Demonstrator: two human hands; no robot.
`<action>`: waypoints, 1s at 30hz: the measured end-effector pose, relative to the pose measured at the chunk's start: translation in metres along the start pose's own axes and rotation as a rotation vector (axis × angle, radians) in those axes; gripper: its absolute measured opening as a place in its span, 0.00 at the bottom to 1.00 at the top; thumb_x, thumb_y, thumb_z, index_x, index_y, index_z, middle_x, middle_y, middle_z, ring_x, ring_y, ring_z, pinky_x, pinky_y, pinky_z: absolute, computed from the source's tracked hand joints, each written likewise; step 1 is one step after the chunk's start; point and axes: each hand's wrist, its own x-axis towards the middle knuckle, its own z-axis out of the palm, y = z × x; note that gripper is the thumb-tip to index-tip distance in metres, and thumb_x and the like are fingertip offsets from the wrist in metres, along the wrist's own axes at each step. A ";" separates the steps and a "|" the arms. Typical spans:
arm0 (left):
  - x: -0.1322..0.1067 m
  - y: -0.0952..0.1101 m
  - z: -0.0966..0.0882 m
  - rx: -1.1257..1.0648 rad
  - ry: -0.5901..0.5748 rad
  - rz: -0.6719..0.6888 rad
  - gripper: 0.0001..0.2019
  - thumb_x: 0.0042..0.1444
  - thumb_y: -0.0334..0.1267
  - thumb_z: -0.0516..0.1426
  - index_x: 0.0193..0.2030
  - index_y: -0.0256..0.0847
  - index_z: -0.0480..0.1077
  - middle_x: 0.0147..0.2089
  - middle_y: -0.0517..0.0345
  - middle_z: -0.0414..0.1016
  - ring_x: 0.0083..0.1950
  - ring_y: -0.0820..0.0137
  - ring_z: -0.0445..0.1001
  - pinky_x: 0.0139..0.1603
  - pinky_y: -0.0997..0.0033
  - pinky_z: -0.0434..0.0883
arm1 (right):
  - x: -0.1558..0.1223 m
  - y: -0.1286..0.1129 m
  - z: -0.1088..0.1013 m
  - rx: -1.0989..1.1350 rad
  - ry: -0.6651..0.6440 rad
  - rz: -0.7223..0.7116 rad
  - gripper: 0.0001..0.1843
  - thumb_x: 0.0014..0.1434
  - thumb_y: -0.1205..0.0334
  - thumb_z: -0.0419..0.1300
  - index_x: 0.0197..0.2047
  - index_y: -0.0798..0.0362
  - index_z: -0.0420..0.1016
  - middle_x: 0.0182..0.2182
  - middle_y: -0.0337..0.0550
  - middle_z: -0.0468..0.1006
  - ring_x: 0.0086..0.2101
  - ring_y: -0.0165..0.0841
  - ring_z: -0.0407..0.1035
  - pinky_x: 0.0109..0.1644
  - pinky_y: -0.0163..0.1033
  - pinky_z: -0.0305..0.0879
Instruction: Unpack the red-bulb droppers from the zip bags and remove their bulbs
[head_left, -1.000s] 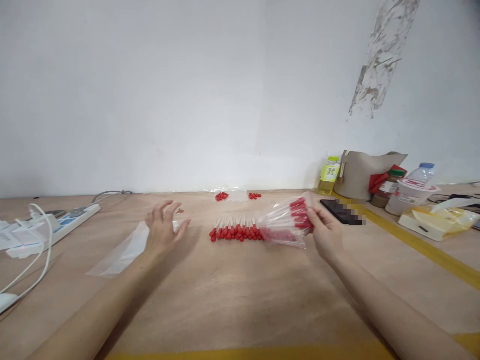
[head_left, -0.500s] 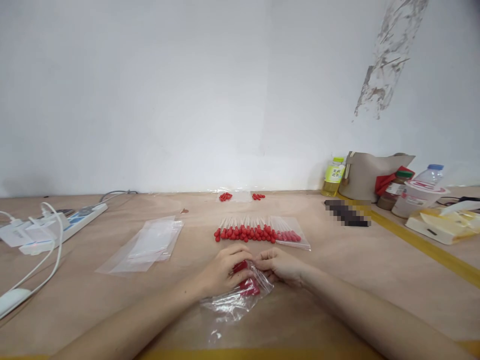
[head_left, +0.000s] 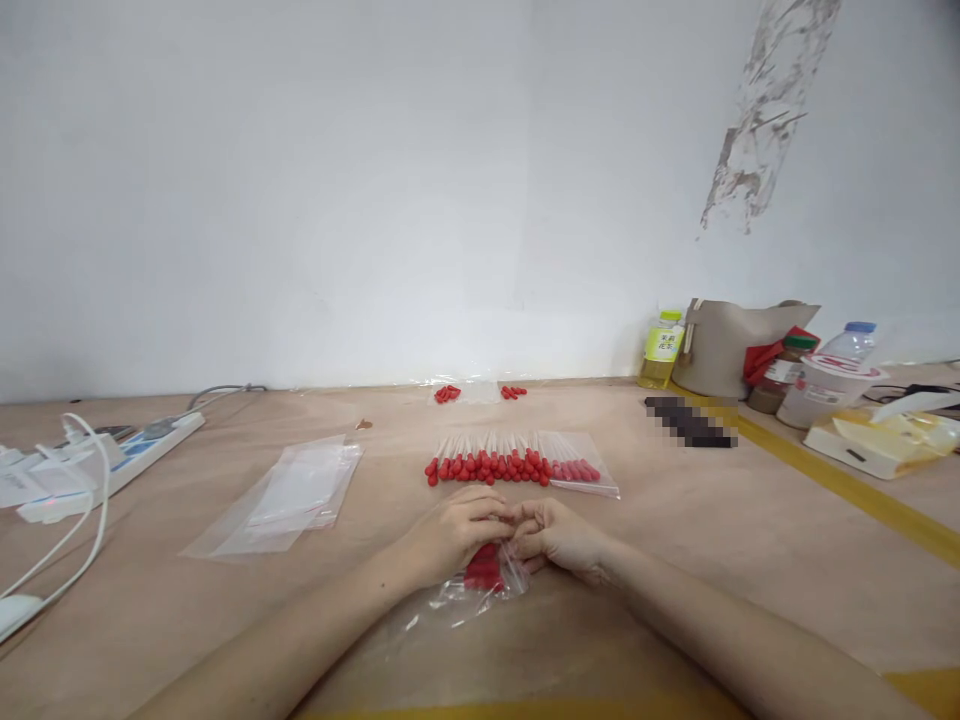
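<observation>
My left hand is closed over the top of a clear plastic zip bag with red pieces inside; their exact kind is partly hidden. My right hand meets it from the right, thumb and fingers pinched at the bag's edge, the fingertips of both hands touching. Just beyond the hands lies a row of clear droppers with red bulbs, bulbs toward me. At the row's right end, several more lie in or under a flat clear zip bag.
Flat clear bags lie at left, near a white power strip with cables. At the wall are two small groups of red pieces. A tea bottle, grey bag, cup and yellow-white packet stand at right.
The bag has been drawn in closer under my hands, and less of it spreads toward me. My left fingers have closed together; my right fingertips have shifted against them.
</observation>
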 end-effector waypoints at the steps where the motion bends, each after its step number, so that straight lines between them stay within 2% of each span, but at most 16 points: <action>1: -0.001 -0.001 0.000 0.025 0.018 0.031 0.10 0.59 0.32 0.49 0.41 0.40 0.70 0.43 0.55 0.72 0.48 0.70 0.66 0.51 0.67 0.63 | 0.000 0.001 0.001 -0.011 0.026 0.002 0.19 0.34 0.69 0.62 0.34 0.58 0.67 0.19 0.35 0.74 0.19 0.24 0.65 0.27 0.32 0.62; 3: -0.002 -0.001 0.000 0.082 0.017 0.062 0.09 0.59 0.31 0.49 0.38 0.40 0.70 0.40 0.56 0.73 0.46 0.70 0.66 0.48 0.67 0.63 | 0.002 0.003 0.004 -0.031 0.092 0.009 0.24 0.34 0.70 0.60 0.39 0.56 0.62 0.18 0.34 0.73 0.17 0.25 0.64 0.24 0.31 0.61; 6: -0.002 0.003 -0.003 0.137 -0.057 0.016 0.10 0.59 0.30 0.47 0.35 0.38 0.69 0.38 0.55 0.73 0.41 0.71 0.67 0.42 0.70 0.64 | 0.004 0.008 0.004 -0.048 0.142 -0.017 0.24 0.37 0.68 0.59 0.40 0.53 0.57 0.16 0.30 0.70 0.15 0.25 0.62 0.21 0.31 0.60; 9: -0.003 0.007 -0.003 0.094 -0.095 -0.084 0.09 0.59 0.30 0.47 0.33 0.37 0.67 0.35 0.55 0.71 0.37 0.72 0.67 0.39 0.73 0.64 | 0.004 0.013 0.002 -0.070 0.082 -0.132 0.19 0.42 0.61 0.59 0.38 0.52 0.57 0.16 0.27 0.67 0.15 0.24 0.60 0.19 0.30 0.59; 13: -0.004 0.005 -0.003 0.030 -0.053 -0.198 0.09 0.59 0.29 0.46 0.34 0.37 0.66 0.34 0.56 0.69 0.36 0.72 0.67 0.37 0.74 0.64 | 0.001 0.017 -0.002 -0.177 0.051 -0.336 0.12 0.48 0.57 0.58 0.34 0.53 0.62 0.23 0.35 0.70 0.23 0.26 0.66 0.25 0.33 0.63; 16: -0.006 0.002 -0.005 -0.010 -0.029 -0.267 0.11 0.58 0.27 0.44 0.35 0.37 0.66 0.35 0.55 0.69 0.37 0.72 0.67 0.37 0.74 0.65 | -0.002 0.018 -0.006 -0.549 0.052 -0.636 0.08 0.53 0.62 0.54 0.38 0.53 0.68 0.29 0.39 0.73 0.28 0.28 0.67 0.30 0.33 0.63; 18: -0.007 0.001 -0.007 -0.039 -0.039 -0.274 0.10 0.58 0.27 0.45 0.36 0.37 0.66 0.36 0.55 0.69 0.38 0.72 0.67 0.38 0.74 0.65 | -0.003 0.018 -0.009 -0.910 0.135 -0.897 0.09 0.55 0.66 0.52 0.39 0.51 0.70 0.30 0.40 0.75 0.29 0.28 0.67 0.31 0.33 0.60; 20: -0.006 0.001 -0.008 -0.051 -0.071 -0.257 0.09 0.59 0.28 0.45 0.36 0.38 0.66 0.36 0.56 0.69 0.37 0.73 0.67 0.38 0.76 0.65 | -0.001 0.017 -0.012 -1.232 0.221 -1.123 0.10 0.57 0.69 0.51 0.35 0.51 0.72 0.29 0.39 0.75 0.28 0.28 0.66 0.30 0.33 0.57; 22: -0.005 0.002 -0.010 -0.041 -0.118 -0.227 0.09 0.60 0.30 0.45 0.37 0.38 0.66 0.37 0.56 0.68 0.38 0.74 0.67 0.39 0.77 0.64 | 0.001 0.018 -0.014 -1.442 0.261 -1.270 0.10 0.57 0.70 0.50 0.32 0.52 0.71 0.28 0.39 0.74 0.28 0.28 0.64 0.28 0.33 0.54; 26: -0.001 0.006 -0.014 0.009 -0.174 -0.135 0.10 0.60 0.30 0.45 0.35 0.37 0.66 0.40 0.54 0.67 0.39 0.74 0.65 0.40 0.76 0.63 | 0.004 0.019 -0.015 -1.630 0.279 -1.346 0.12 0.59 0.70 0.47 0.26 0.54 0.67 0.24 0.38 0.71 0.26 0.27 0.61 0.27 0.35 0.50; 30: 0.000 0.007 -0.014 0.073 -0.206 -0.062 0.11 0.59 0.27 0.46 0.29 0.36 0.65 0.35 0.56 0.66 0.37 0.73 0.63 0.38 0.76 0.62 | 0.003 0.017 -0.013 -1.749 0.194 -1.331 0.13 0.60 0.70 0.46 0.27 0.55 0.66 0.25 0.39 0.70 0.27 0.28 0.60 0.27 0.36 0.48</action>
